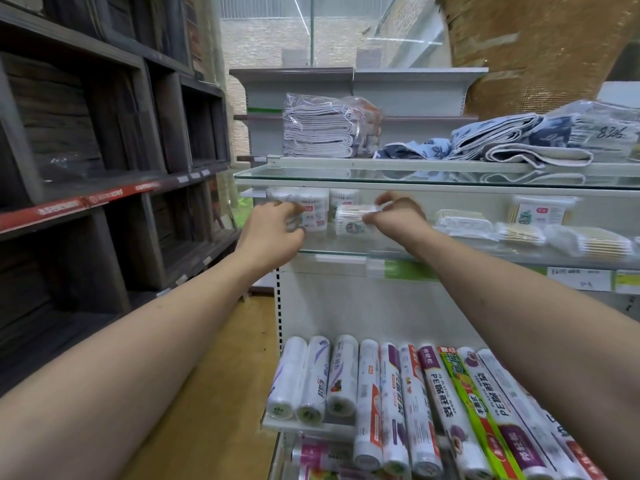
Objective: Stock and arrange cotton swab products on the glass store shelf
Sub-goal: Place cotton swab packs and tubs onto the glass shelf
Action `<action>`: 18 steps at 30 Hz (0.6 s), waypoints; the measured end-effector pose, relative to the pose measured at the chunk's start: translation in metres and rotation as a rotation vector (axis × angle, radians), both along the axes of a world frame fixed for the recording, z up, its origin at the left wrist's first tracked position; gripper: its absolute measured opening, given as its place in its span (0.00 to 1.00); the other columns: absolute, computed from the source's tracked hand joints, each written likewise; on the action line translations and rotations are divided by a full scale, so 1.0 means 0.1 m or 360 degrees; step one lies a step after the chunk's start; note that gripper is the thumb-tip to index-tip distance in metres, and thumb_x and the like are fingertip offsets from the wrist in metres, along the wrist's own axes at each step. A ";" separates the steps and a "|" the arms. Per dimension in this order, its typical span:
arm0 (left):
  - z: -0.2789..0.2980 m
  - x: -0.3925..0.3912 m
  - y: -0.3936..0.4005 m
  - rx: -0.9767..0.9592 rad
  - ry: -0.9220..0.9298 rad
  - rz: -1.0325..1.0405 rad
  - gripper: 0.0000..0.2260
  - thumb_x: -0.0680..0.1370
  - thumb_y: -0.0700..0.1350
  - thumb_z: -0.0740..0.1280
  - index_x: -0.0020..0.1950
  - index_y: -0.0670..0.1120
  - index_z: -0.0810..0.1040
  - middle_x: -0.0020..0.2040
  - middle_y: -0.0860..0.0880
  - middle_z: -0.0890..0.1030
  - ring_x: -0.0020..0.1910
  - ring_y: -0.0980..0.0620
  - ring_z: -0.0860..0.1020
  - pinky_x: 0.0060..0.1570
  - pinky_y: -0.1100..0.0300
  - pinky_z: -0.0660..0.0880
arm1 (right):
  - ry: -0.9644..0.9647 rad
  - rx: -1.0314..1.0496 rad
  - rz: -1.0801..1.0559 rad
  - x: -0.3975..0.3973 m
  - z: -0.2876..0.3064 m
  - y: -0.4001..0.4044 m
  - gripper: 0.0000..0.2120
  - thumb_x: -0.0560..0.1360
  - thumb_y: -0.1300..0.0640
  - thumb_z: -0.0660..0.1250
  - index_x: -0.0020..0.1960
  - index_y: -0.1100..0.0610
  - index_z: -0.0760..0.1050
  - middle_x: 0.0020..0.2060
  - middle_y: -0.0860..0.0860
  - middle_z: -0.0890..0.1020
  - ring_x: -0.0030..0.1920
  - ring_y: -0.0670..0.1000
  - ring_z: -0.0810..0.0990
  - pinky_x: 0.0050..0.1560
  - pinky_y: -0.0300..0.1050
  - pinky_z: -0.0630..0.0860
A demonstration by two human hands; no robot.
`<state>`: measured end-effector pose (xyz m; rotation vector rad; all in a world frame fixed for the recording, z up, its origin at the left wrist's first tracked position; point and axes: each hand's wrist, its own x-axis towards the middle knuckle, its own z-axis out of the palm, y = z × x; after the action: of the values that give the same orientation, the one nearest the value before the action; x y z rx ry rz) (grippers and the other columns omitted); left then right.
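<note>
Right hand pinching clear swab box; left hand gripping round swab tub; "PE" readable on wrap rolls below.

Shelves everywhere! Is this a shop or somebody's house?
Most likely a shop. Price labels line the glass shelf, many rolls of plastic wrap lie side by side below, and both hands handle cotton swab tubs.

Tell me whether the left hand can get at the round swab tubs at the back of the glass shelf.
Probably yes. The left hand is already at the round swab tubs on the glass shelf, its grip curled around the front one; nothing blocks those behind but that front tub.
</note>
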<state>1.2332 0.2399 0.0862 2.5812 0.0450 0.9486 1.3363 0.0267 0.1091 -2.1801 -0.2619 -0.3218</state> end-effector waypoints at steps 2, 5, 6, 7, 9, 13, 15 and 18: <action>0.01 0.02 0.03 0.0017 -0.0006 0.0001 0.17 0.78 0.48 0.68 0.67 0.51 0.79 0.63 0.46 0.80 0.63 0.44 0.74 0.60 0.53 0.71 | 0.0026 -0.0057 0.0089 -0.01 0.01 0.03 0.27 0.66 0.50 0.80 0.61 0.52 0.73 0.56 0.52 0.78 0.55 0.53 0.78 0.59 0.45 0.75; 0.01 0.05 0.05 0.0002 -0.0012 0.0000 0.17 0.78 0.49 0.68 0.67 0.51 0.79 0.63 0.47 0.80 0.63 0.44 0.74 0.60 0.52 0.72 | 0.0095 -0.0225 0.0155 0.00 -0.01 0.06 0.33 0.65 0.58 0.81 0.64 0.54 0.69 0.57 0.54 0.78 0.56 0.55 0.77 0.59 0.49 0.75; 0.01 0.05 0.06 -0.0003 -0.0007 -0.0006 0.17 0.78 0.48 0.68 0.67 0.52 0.79 0.63 0.47 0.80 0.63 0.44 0.74 0.59 0.52 0.72 | 0.0106 -0.0240 0.0136 0.00 0.00 0.07 0.33 0.65 0.59 0.81 0.65 0.54 0.69 0.58 0.54 0.78 0.57 0.56 0.77 0.60 0.50 0.75; 0.01 0.06 0.06 -0.0002 -0.0002 -0.0012 0.18 0.78 0.48 0.68 0.67 0.52 0.79 0.63 0.47 0.80 0.63 0.44 0.74 0.58 0.53 0.72 | 0.0092 -0.0218 0.0115 0.00 0.01 0.07 0.33 0.65 0.59 0.81 0.64 0.54 0.70 0.58 0.54 0.78 0.57 0.56 0.77 0.61 0.52 0.76; 0.01 0.07 0.08 0.0003 -0.0001 -0.0012 0.18 0.77 0.49 0.68 0.67 0.53 0.79 0.63 0.47 0.80 0.63 0.45 0.74 0.57 0.53 0.72 | 0.0065 -0.0094 0.0083 0.02 0.04 0.10 0.30 0.65 0.56 0.81 0.62 0.53 0.71 0.56 0.52 0.79 0.56 0.55 0.78 0.62 0.52 0.77; 0.04 0.07 0.12 -0.0004 -0.0014 -0.0003 0.19 0.77 0.48 0.68 0.68 0.52 0.78 0.64 0.47 0.80 0.64 0.45 0.74 0.58 0.54 0.71 | 0.0127 0.0138 0.0027 0.07 0.04 0.17 0.24 0.66 0.51 0.80 0.56 0.59 0.77 0.52 0.54 0.81 0.49 0.54 0.83 0.56 0.52 0.82; 0.04 0.05 0.13 0.0006 -0.0018 -0.0013 0.19 0.77 0.47 0.68 0.69 0.51 0.78 0.65 0.47 0.80 0.65 0.44 0.74 0.60 0.53 0.71 | 0.0091 0.0119 -0.0023 0.10 0.05 0.22 0.24 0.66 0.48 0.80 0.56 0.59 0.79 0.52 0.53 0.82 0.50 0.54 0.83 0.56 0.49 0.81; 0.05 0.04 0.17 0.0018 -0.0018 -0.0013 0.19 0.77 0.47 0.68 0.69 0.51 0.78 0.65 0.46 0.79 0.66 0.44 0.73 0.61 0.53 0.70 | 0.0072 0.0145 -0.0011 0.09 0.07 0.31 0.23 0.68 0.50 0.79 0.59 0.57 0.79 0.53 0.52 0.82 0.53 0.53 0.81 0.55 0.44 0.76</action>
<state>1.2374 0.2573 0.0908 2.5844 0.0262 0.9631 1.3452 0.0574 0.1166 -2.0959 -0.2104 -0.2823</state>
